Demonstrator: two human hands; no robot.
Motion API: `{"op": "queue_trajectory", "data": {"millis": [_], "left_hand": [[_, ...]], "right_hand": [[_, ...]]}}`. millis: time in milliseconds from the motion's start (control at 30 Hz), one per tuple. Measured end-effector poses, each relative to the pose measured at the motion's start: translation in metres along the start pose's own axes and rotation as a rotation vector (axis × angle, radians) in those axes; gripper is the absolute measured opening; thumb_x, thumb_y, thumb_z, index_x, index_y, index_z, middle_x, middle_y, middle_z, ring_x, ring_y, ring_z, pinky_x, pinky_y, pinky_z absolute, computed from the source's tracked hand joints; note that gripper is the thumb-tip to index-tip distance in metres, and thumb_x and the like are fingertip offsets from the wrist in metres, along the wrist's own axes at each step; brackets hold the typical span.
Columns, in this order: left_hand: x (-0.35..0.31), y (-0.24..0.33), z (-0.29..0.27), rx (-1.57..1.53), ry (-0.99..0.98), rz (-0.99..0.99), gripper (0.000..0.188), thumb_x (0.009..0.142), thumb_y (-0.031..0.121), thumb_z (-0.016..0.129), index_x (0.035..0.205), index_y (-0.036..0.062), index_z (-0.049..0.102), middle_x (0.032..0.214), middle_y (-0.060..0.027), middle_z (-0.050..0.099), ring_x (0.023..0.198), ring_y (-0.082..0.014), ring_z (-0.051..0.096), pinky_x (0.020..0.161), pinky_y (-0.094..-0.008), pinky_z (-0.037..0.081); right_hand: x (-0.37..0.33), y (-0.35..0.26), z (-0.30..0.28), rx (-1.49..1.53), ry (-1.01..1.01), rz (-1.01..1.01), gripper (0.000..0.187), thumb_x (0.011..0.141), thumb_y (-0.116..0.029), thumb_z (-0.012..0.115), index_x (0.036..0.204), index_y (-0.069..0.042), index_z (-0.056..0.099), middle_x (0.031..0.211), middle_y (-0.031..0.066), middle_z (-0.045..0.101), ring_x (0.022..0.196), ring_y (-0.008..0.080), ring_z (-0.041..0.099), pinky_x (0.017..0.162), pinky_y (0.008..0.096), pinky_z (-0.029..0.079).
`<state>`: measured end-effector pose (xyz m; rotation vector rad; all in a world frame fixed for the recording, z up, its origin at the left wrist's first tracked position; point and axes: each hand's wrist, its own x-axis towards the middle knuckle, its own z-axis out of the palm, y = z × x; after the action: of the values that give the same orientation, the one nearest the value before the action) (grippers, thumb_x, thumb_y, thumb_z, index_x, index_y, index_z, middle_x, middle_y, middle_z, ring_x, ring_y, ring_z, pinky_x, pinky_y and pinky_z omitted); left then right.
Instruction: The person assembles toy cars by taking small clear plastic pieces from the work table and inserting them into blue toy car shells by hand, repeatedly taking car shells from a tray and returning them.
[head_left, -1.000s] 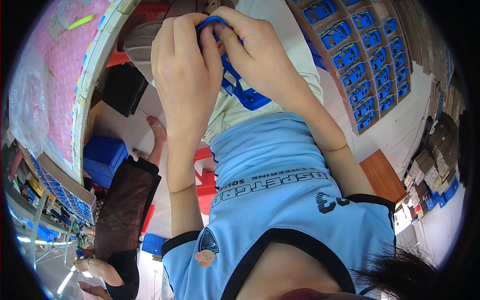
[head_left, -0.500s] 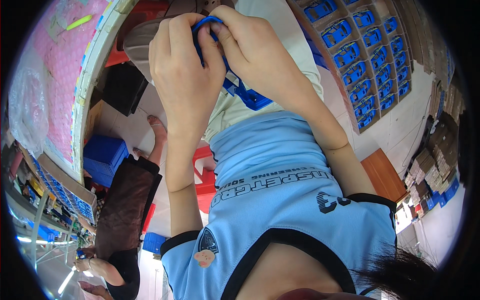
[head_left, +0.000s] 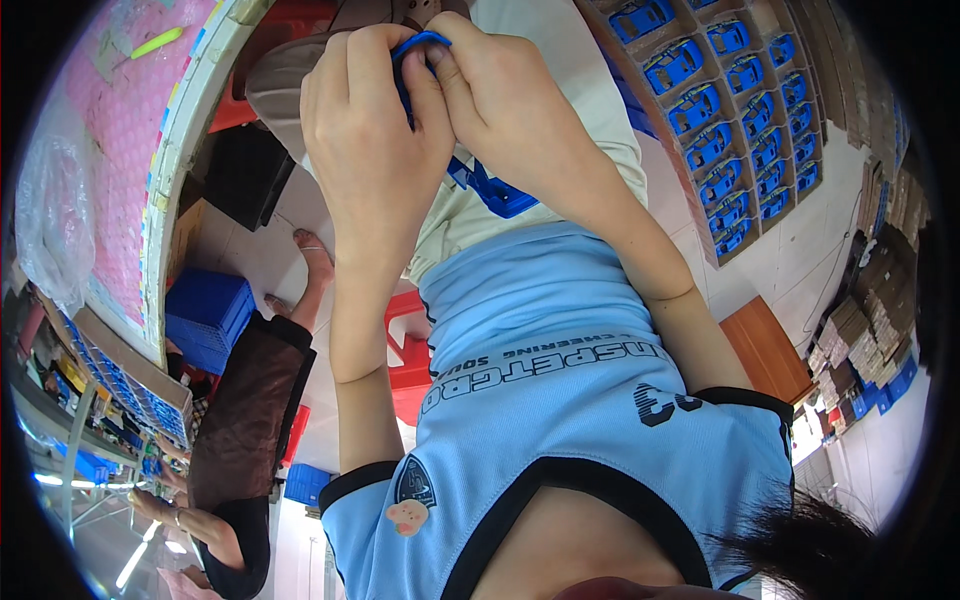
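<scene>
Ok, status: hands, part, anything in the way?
Left hand and right hand both gripping blue part. More blue plastic below, unclear if joined. Hands hide much of the part; no other obstruction seen.

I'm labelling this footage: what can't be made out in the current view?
Head view, all:
Whether blue strip joins blue piece: hidden by left hand and right hand.
Cardboard tray's far end: cut off by upper edge.
Whether co-worker's hand holds anything: too small.
</scene>
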<state>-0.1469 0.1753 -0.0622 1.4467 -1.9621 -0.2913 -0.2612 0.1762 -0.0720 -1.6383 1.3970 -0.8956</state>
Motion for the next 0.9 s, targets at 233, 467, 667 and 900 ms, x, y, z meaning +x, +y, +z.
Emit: {"op": "queue_trajectory", "data": {"millis": [233,467,667,900], "left_hand": [[0.001,-0.004,0.001,-0.036,0.051,0.034,0.009,0.075,0.004,0.059,0.083,0.0028,0.055,0.074,-0.0112,0.053,0.067,-0.0291,0.052,0.062,-0.0376,0.04],[0.004,-0.014,-0.005,-0.096,0.02,0.069,0.012,0.075,0.003,0.059,0.086,0.0024,0.056,0.075,-0.0108,0.056,0.068,-0.0284,0.055,0.06,-0.0356,0.043],[0.008,-0.006,-0.01,-0.221,-0.031,0.021,0.012,0.075,0.003,0.058,0.086,0.0014,0.057,0.073,-0.0118,0.057,0.064,-0.0265,0.058,0.056,-0.0327,0.044],[0.012,0.0,-0.019,-0.174,-0.054,-0.016,0.01,0.076,0.002,0.059,0.086,0.0019,0.058,0.074,-0.0108,0.058,0.063,-0.0242,0.058,0.056,-0.0297,0.045]], "right_hand": [[0.001,0.002,-0.003,0.065,-0.022,-0.004,0.015,0.085,-0.011,0.049,0.085,0.004,0.052,0.068,0.0226,0.058,0.063,0.0388,0.058,0.057,0.0427,0.047],[-0.005,0.004,-0.024,0.341,-0.313,0.12,0.033,0.087,-0.011,0.053,0.116,0.001,0.047,0.096,0.0118,0.057,0.083,0.0181,0.056,0.075,0.0266,0.045],[-0.018,0.011,-0.033,0.676,-0.473,0.246,0.038,0.08,-0.02,0.061,0.111,-0.001,0.049,0.077,0.0052,0.057,0.073,0.0088,0.055,0.06,0.0236,0.044],[-0.027,-0.017,-0.037,0.674,-0.397,0.303,0.042,0.08,-0.016,0.062,0.115,0.002,0.045,0.084,0.0061,0.057,0.074,0.009,0.052,0.064,0.0243,0.044]]}}
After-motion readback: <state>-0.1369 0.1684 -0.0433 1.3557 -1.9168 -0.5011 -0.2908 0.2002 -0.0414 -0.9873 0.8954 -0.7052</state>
